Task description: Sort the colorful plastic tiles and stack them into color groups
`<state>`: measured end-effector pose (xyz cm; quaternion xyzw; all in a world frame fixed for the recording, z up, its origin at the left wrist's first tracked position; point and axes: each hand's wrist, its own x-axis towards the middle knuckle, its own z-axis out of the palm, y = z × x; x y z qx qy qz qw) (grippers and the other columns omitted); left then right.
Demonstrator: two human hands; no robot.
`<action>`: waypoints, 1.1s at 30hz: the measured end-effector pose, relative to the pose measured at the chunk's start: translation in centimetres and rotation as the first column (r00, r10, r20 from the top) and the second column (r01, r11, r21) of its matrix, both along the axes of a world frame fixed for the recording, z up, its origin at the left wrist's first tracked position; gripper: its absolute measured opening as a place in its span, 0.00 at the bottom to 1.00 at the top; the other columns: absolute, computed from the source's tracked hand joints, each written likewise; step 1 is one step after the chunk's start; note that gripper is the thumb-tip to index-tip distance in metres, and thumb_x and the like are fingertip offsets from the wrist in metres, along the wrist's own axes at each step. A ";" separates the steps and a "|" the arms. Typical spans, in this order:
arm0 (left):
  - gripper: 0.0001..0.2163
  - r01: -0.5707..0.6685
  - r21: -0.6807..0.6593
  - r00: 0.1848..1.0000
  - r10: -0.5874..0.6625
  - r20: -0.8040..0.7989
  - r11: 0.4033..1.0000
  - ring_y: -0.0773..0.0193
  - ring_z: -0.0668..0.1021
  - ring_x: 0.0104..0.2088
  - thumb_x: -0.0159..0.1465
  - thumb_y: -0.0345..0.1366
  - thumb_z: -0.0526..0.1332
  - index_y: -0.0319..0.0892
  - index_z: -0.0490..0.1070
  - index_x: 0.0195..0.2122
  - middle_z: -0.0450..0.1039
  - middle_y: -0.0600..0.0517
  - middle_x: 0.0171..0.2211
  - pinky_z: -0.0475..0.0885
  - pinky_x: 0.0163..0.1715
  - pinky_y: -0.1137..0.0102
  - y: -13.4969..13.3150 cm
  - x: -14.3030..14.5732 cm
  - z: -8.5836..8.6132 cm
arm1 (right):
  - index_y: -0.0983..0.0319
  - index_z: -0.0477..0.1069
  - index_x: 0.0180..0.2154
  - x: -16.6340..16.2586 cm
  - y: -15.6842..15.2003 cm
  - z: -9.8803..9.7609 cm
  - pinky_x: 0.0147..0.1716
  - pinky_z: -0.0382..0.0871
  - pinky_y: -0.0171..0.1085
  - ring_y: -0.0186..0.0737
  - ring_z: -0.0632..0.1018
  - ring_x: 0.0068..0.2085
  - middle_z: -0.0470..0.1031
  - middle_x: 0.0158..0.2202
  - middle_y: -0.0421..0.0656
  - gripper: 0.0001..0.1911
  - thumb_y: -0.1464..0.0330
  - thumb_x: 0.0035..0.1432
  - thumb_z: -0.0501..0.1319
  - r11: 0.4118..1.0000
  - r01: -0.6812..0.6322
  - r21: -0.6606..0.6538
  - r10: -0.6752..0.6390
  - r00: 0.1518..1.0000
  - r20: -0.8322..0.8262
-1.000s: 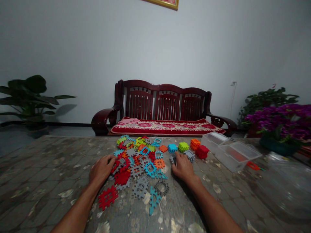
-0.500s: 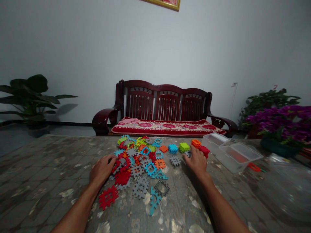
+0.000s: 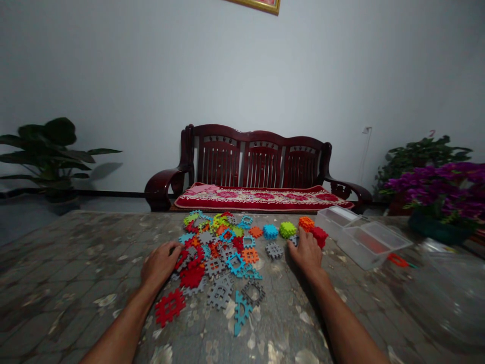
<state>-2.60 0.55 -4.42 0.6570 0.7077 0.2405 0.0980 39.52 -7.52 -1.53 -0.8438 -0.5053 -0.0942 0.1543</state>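
Note:
My left hand [image 3: 161, 260] rests on the table at the left edge of a heap of toothed interlocking tiles, its fingers loosely out and touching the red tiles [image 3: 187, 255]. My right hand [image 3: 307, 250] lies to the right of the heap, with thumb and forefinger around a small grey block [image 3: 294, 240], mostly hidden by the hand. Close to it stand a lime green block [image 3: 287, 230], an orange block [image 3: 306, 224], a red block [image 3: 320, 236] and a blue block [image 3: 270, 232]. A flat grey tile [image 3: 274, 251] lies left of that hand.
Right of my hand stands a clear plastic box [image 3: 359, 247] with its lid open. Beyond it are an orange-red item [image 3: 397, 260], a clear plastic container [image 3: 450, 293] and purple flowers in a pot [image 3: 441, 227]. A wooden bench [image 3: 261, 156] stands behind the table [image 3: 94, 283].
The view has shifted very slightly. Both hands and the tiles stay in nearly the same places.

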 end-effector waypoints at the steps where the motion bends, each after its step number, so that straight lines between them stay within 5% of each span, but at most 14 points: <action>1: 0.19 0.004 -0.003 1.000 -0.004 -0.001 1.000 0.51 0.80 0.51 0.69 0.44 0.51 0.49 0.82 0.44 0.82 0.49 0.52 0.72 0.48 0.63 0.0 0.0 0.0 | 0.66 0.59 0.68 0.1 0.0 0.0 0.49 0.68 0.46 0.58 0.74 0.56 0.72 0.57 0.59 0.34 0.58 0.67 0.56 1.000 0.005 0.000 -0.005 1.000 -0.003; 5: 0.19 0.002 -0.004 1.000 -0.002 -0.010 1.000 0.51 0.80 0.52 0.69 0.44 0.50 0.48 0.82 0.45 0.82 0.49 0.52 0.71 0.49 0.63 -0.1 0.1 0.1 | 0.65 0.62 0.67 -0.3 -0.1 0.5 0.51 0.67 0.49 0.60 0.72 0.57 0.71 0.59 0.59 0.34 0.57 0.65 0.59 0.997 -0.019 0.073 0.017 0.999 0.034; 7: 0.19 0.006 0.000 1.000 -0.006 -0.011 1.000 0.52 0.80 0.53 0.69 0.43 0.50 0.48 0.82 0.45 0.82 0.48 0.52 0.71 0.50 0.63 -0.2 0.2 0.1 | 0.63 0.66 0.64 -1.4 -0.3 0.8 0.54 0.66 0.47 0.57 0.72 0.58 0.73 0.59 0.56 0.30 0.60 0.64 0.59 0.984 -0.133 0.121 0.132 0.991 0.019; 11: 0.18 -0.004 0.003 1.000 0.004 0.000 1.000 0.51 0.80 0.53 0.69 0.44 0.51 0.48 0.82 0.44 0.82 0.48 0.52 0.71 0.50 0.63 -0.3 0.2 0.1 | 0.58 0.76 0.55 -6.2 -0.5 1.0 0.53 0.67 0.38 0.47 0.77 0.54 0.80 0.53 0.47 0.19 0.64 0.64 0.59 0.893 -0.440 0.094 0.450 0.868 -0.208; 15: 0.18 0.004 0.017 1.000 -0.004 0.008 1.000 0.53 0.80 0.52 0.69 0.44 0.52 0.48 0.82 0.44 0.82 0.49 0.52 0.71 0.49 0.65 -0.3 0.3 0.1 | 0.59 0.76 0.53 -12.0 -0.2 1.4 0.52 0.67 0.38 0.46 0.78 0.53 0.81 0.51 0.46 0.19 0.60 0.63 0.60 0.803 -0.595 0.010 0.576 0.772 -0.270; 20: 0.18 -0.009 0.006 1.000 0.009 -0.010 1.000 0.53 0.80 0.53 0.70 0.44 0.51 0.49 0.82 0.44 0.82 0.49 0.52 0.71 0.49 0.65 -0.4 0.4 0.2 | 0.62 0.75 0.53 -16.8 1.2 2.7 0.53 0.67 0.44 0.54 0.76 0.55 0.78 0.54 0.55 0.27 0.51 0.61 0.62 0.831 -0.545 -0.109 0.524 0.834 -0.170; 23: 0.18 0.000 0.000 1.000 0.000 -0.001 1.000 0.54 0.80 0.52 0.70 0.43 0.51 0.48 0.81 0.45 0.82 0.49 0.51 0.71 0.49 0.65 -0.4 0.4 0.2 | 0.65 0.74 0.54 -18.1 1.9 2.8 0.53 0.67 0.46 0.57 0.75 0.56 0.78 0.54 0.58 0.27 0.54 0.60 0.63 0.830 -0.541 -0.139 0.530 0.841 -0.109; 28: 0.17 -0.006 0.004 1.000 0.006 -0.007 1.000 0.53 0.80 0.52 0.70 0.43 0.51 0.50 0.82 0.44 0.82 0.50 0.52 0.71 0.48 0.64 -0.6 0.5 0.4 | 0.63 0.72 0.55 -18.0 2.1 2.2 0.48 0.67 0.42 0.52 0.78 0.51 0.81 0.49 0.53 0.22 0.69 0.60 0.58 0.836 -0.535 -0.122 0.525 0.844 -0.109; 33: 0.18 -0.009 -0.015 1.000 0.009 -0.014 1.000 0.54 0.79 0.53 0.70 0.42 0.51 0.49 0.81 0.45 0.82 0.50 0.52 0.70 0.50 0.64 -0.8 0.7 0.7 | 0.59 0.75 0.52 -16.8 1.8 2.5 0.44 0.67 0.40 0.50 0.80 0.49 0.82 0.48 0.49 0.18 0.65 0.61 0.58 0.836 -0.538 -0.112 0.517 0.839 -0.171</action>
